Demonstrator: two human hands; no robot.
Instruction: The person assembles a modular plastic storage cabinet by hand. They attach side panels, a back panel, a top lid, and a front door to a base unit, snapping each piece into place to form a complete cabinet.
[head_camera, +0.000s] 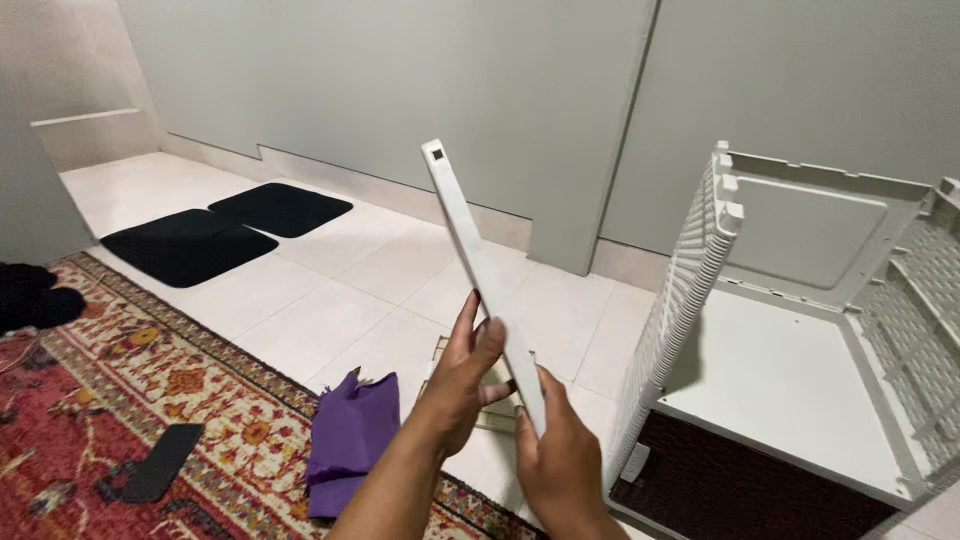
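Both hands grip the white plastic bar (478, 262) low: left hand (468, 372) wraps its side, right hand (560, 455) clamps its base. The bar tilts toward 11 o'clock, held clear of the floor. White woven-pattern cabinet frame (690, 290) at 3 o'clock, purple cloth (350, 435) at 8.

Centre: slat (480, 270) stands tilted, held between left hand (470, 375) and right hand (560, 455).
Right: cabinet frame (800, 330) on the floor (340, 290).
Left near: rug (100, 420), phone (160, 460) on it.
Between: cloth (350, 440) overlapping rug edge.
Far left: two mats (225, 230), touching.
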